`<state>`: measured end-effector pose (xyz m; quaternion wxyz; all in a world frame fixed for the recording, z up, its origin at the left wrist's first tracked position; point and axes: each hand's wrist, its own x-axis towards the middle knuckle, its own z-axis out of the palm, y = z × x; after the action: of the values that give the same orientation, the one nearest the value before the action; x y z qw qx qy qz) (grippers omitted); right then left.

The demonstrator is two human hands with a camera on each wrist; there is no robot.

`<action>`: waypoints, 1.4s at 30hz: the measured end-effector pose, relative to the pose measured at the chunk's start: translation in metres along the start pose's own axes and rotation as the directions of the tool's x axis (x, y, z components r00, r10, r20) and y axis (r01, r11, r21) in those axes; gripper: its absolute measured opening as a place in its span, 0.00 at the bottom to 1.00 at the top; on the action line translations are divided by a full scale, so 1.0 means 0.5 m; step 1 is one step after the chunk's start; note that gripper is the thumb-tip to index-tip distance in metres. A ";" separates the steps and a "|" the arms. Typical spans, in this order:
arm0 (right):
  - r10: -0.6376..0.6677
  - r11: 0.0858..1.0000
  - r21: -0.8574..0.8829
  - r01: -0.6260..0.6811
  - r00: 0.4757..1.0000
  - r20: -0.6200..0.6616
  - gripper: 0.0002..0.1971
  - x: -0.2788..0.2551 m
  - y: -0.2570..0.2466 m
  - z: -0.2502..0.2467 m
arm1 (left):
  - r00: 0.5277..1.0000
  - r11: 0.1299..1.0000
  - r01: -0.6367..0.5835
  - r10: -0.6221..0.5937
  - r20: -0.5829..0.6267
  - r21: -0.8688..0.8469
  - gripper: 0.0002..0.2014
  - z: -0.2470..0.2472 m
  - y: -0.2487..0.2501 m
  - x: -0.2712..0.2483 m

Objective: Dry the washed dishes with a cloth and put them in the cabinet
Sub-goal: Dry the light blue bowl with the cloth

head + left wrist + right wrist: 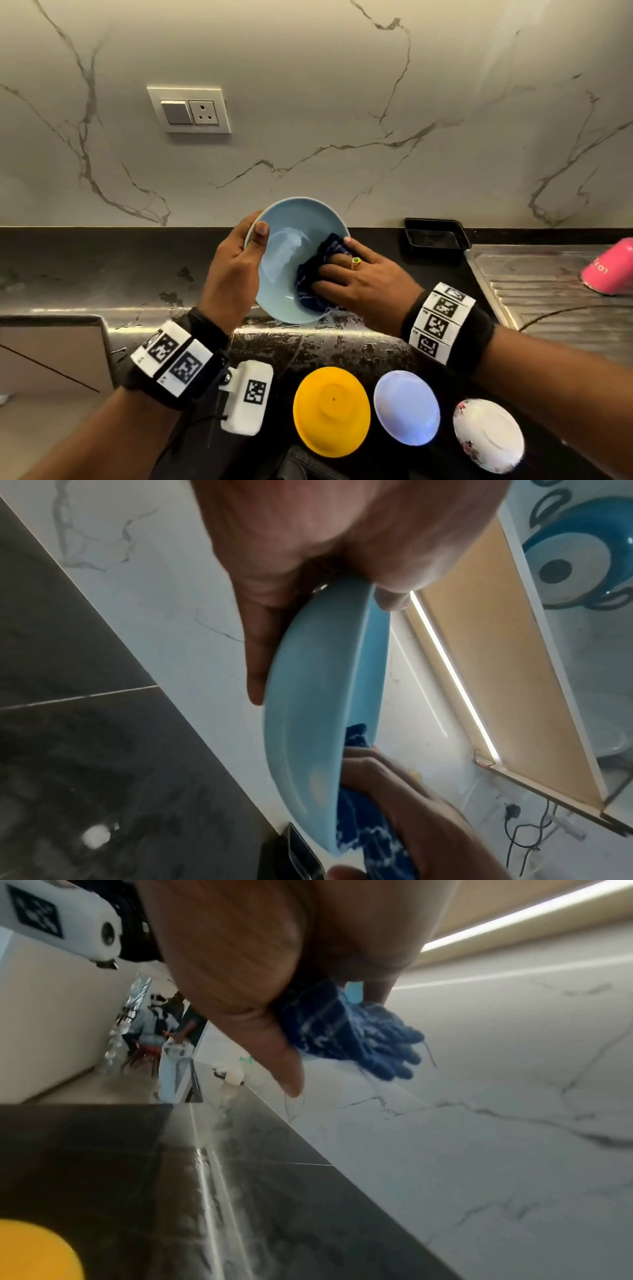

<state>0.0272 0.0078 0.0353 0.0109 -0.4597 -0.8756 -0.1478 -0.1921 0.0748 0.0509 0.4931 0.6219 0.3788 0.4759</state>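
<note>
You are drying the first bowl; nothing is put away yet
Your left hand (233, 270) grips the tilted blue bowl (291, 246) above the surface (102, 274); your right hand (363, 277) presses the cloth (317, 274) inside it with fingers spread, while three dishes (331, 411) wait upside down

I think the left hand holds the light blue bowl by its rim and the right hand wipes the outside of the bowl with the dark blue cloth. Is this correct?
Not quite: the right hand presses the dark blue cloth against the inside of the light blue bowl, not the outside, as the head view shows. The rest holds: the left hand holds the bowl by its rim.
</note>
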 end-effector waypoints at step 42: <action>0.351 0.483 0.835 -0.264 0.932 0.092 0.28 0.040 -0.155 -0.008 | 0.999 0.996 0.030 -0.031 -0.016 -0.081 0.20 0.028 -0.019 -0.042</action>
<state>-0.0473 -0.0182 0.0229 0.2945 -0.5401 -0.7405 0.2704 -0.1843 0.0537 0.0361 0.5215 0.5916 0.3731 0.4887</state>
